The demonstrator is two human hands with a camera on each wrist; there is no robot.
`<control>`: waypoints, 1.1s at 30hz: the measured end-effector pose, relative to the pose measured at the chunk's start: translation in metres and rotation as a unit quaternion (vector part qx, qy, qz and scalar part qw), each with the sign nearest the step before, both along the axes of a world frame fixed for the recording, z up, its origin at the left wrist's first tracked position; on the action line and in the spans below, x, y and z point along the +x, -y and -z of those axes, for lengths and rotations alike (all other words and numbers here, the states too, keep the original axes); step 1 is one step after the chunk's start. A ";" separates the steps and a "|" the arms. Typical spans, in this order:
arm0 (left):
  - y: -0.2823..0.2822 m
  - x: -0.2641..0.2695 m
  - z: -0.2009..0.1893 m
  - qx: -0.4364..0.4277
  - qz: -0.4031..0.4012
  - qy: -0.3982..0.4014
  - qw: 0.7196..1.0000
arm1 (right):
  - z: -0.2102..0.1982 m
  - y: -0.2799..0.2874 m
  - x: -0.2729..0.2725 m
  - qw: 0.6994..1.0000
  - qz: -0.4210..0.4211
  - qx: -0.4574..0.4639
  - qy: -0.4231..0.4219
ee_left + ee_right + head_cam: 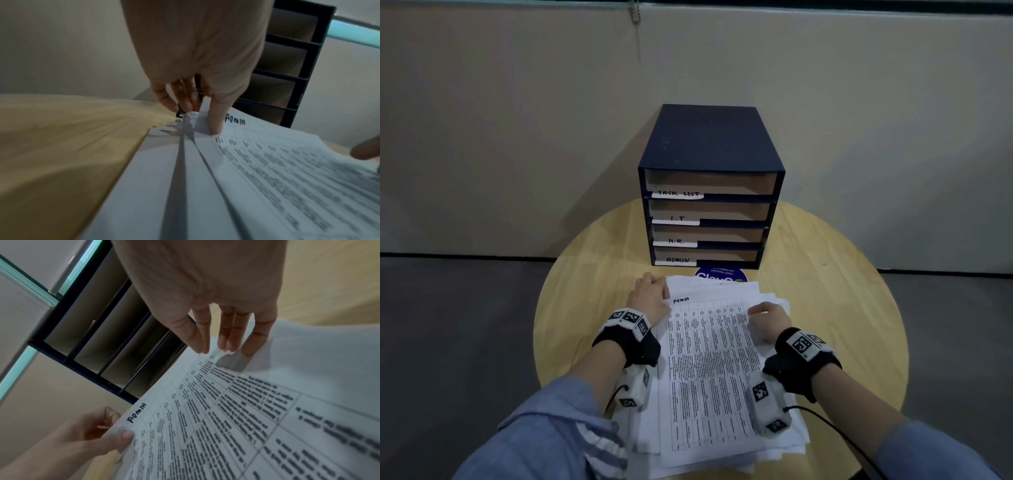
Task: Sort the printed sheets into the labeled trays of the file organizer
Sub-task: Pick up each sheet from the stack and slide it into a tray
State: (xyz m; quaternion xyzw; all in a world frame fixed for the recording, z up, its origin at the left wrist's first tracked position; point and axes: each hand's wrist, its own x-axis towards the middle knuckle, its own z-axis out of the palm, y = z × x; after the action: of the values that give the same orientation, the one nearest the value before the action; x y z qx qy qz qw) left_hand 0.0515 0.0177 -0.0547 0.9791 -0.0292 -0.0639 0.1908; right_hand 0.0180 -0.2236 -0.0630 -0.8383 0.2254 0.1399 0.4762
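**Sorting barely begun: first ADMIN sheet just being lifted**

Left fingers point(214, 113) curled at the far left corner of the top sheet point(709, 359), thumb on top beside the handwritten "ADMIN", other fingers tucked under the edge: a pinch, with that corner raised off the pile. Right fingers point(226, 337) bent down onto the far right corner of the same sheet, tips touching the paper; whether pinching it or only pressing, cannot tell. Left hand point(650, 296) and right hand point(770, 322) thus at the two far corners, wrists over the stack point(784, 442).

Beneath: a thick, loosely fanned stack of printed sheets lying on the round wooden table point(842, 308), just in front of the file organizer point(709, 185). Four trays, top to bottom labelled TASK LIST point(677, 194), I.T. point(676, 219), H.R. point(675, 242), ADMIN point(677, 260). No paper visible in any tray from the head view, though the tray depths stay partly shadowed.

Judged progress: nothing visibly filed, nearly the whole stack left. Step in hand: freeing the top sheet, presumably bound for the bottom tray. A blue round sticker point(720, 275) partly hidden between stack and organizer.
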 end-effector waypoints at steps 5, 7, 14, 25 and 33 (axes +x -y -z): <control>-0.007 -0.010 -0.005 -0.389 -0.111 -0.035 0.914 | 0.000 0.014 -0.006 0.998 0.050 0.037 0.016; -0.008 -0.015 -0.015 -0.477 -0.121 -0.060 0.868 | -0.004 0.016 -0.012 0.996 0.059 0.061 0.018; -0.002 -0.025 -0.045 -0.567 -0.122 -0.050 0.813 | -0.022 0.024 -0.023 0.995 0.017 0.076 0.065; -0.003 -0.010 -0.058 -0.583 -0.284 -0.088 0.756 | -0.026 0.036 -0.051 0.956 -0.053 0.275 -0.084; -0.013 -0.045 -0.044 -0.480 -0.092 -0.302 0.819 | 0.057 0.057 0.027 0.966 -0.039 0.203 -0.152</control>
State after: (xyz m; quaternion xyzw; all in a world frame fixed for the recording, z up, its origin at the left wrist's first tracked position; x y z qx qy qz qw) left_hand 0.0068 0.0308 -0.0110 0.6934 0.0931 -0.3164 0.6407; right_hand 0.0449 -0.2808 -0.1195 -0.7008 0.2295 0.3274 0.5909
